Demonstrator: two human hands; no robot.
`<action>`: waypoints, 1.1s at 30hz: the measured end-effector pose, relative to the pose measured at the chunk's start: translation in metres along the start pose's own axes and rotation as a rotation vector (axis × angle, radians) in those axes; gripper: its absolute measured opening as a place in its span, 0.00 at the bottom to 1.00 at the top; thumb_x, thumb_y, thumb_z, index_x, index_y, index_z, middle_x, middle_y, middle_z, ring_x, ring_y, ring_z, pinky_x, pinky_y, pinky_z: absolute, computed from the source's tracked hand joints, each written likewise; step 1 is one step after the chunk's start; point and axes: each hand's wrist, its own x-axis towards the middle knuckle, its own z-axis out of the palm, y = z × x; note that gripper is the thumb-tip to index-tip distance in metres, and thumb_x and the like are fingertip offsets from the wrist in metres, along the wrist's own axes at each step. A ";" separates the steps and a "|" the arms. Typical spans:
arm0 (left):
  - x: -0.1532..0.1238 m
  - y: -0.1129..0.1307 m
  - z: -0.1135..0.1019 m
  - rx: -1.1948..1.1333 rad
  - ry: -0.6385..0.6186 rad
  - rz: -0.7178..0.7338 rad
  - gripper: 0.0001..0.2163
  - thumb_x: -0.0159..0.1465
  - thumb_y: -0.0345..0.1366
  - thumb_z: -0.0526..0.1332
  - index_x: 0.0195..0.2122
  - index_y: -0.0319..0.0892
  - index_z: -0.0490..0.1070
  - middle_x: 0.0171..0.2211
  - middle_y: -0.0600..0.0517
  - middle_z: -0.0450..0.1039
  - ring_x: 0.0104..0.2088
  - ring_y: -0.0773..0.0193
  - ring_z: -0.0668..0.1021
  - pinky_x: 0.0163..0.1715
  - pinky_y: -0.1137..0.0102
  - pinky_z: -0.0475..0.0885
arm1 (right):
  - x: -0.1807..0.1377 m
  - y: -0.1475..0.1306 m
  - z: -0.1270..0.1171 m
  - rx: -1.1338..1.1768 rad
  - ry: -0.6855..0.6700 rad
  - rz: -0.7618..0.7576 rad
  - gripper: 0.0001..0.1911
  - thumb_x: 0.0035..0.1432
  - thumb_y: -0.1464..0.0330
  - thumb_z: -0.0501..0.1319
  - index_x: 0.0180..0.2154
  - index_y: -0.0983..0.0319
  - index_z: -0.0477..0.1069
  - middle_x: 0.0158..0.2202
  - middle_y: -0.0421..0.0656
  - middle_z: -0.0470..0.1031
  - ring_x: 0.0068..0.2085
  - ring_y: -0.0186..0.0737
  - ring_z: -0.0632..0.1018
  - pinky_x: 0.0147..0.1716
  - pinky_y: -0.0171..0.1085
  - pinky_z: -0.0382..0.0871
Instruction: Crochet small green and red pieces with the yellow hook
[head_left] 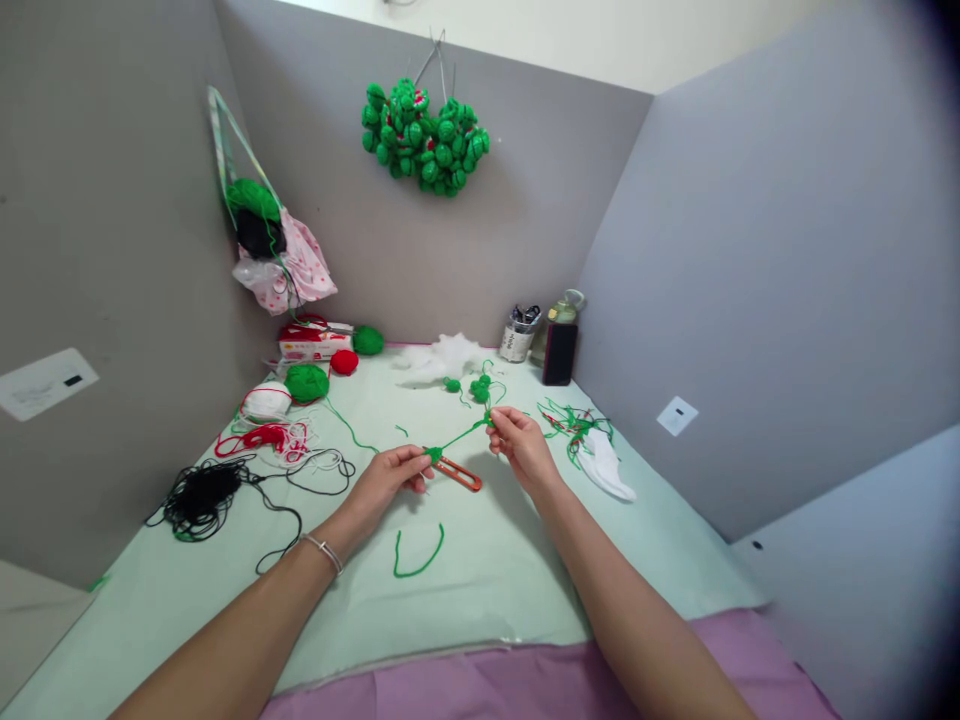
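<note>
Holding a thin strand of green yarn taut above the pale green table!

Fingers of the left hand are pinched on a small green knitted piece; fingers of the right hand grip the strand's other end, higher and to the right. Just beside the left fingertips, a slim orange slotted tool pokes out; held or lying, I can't tell. Nearer the body, a short curved green yarn scrap rests on the table. Beyond the right hand, small round green knitted pieces sit before fluffy white stuffing. Out left, a loose black cord tangle and a round green yarn ball; out right, a tangle of green and red threads. And high on the grey partition, clustered green knitted balls hang!
</note>
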 end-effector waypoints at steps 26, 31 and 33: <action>-0.003 0.002 -0.003 0.007 0.071 0.039 0.14 0.62 0.46 0.70 0.38 0.38 0.83 0.31 0.51 0.76 0.27 0.67 0.74 0.29 0.71 0.69 | 0.003 -0.016 -0.011 0.012 0.289 -0.200 0.27 0.43 0.50 0.76 0.38 0.60 0.74 0.24 0.35 0.73 0.21 0.28 0.67 0.21 0.31 0.63; -0.001 -0.002 -0.004 0.041 0.002 0.015 0.11 0.71 0.42 0.65 0.43 0.39 0.77 0.35 0.52 0.77 0.31 0.65 0.77 0.33 0.67 0.76 | 0.005 -0.015 -0.017 -0.116 0.278 -0.226 0.31 0.52 0.49 0.68 0.51 0.61 0.72 0.25 0.35 0.72 0.19 0.29 0.62 0.19 0.33 0.58; -0.001 -0.004 -0.004 0.047 -0.025 0.011 0.11 0.72 0.42 0.64 0.44 0.39 0.76 0.37 0.51 0.77 0.33 0.64 0.79 0.35 0.65 0.78 | 0.001 -0.010 -0.008 -0.214 0.176 -0.208 0.28 0.55 0.50 0.66 0.51 0.61 0.74 0.25 0.35 0.71 0.19 0.30 0.61 0.19 0.34 0.57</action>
